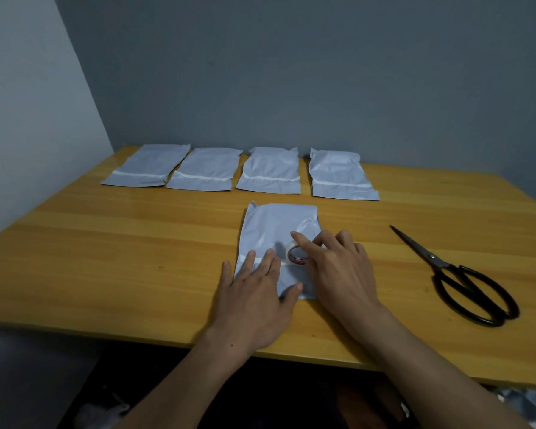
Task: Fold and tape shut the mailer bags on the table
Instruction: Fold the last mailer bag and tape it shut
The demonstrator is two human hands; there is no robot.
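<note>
A pale blue-grey mailer bag (276, 227) lies flat near the middle of the wooden table (136, 243). My left hand (254, 292) presses flat on its near left part, fingers straight. A small roll of clear tape (296, 254) stands on the bag between my hands. My right hand (338, 267) holds the roll, index finger stretched over its top and the other fingers curled at its right side. Several more mailer bags lie in a row at the back, such as the rightmost one (341, 174), each with a white strip across it.
Black scissors (458, 280) lie shut on the table to the right of my hands, blades pointing away. A grey wall stands behind the table's far edge. The near table edge runs just below my wrists.
</note>
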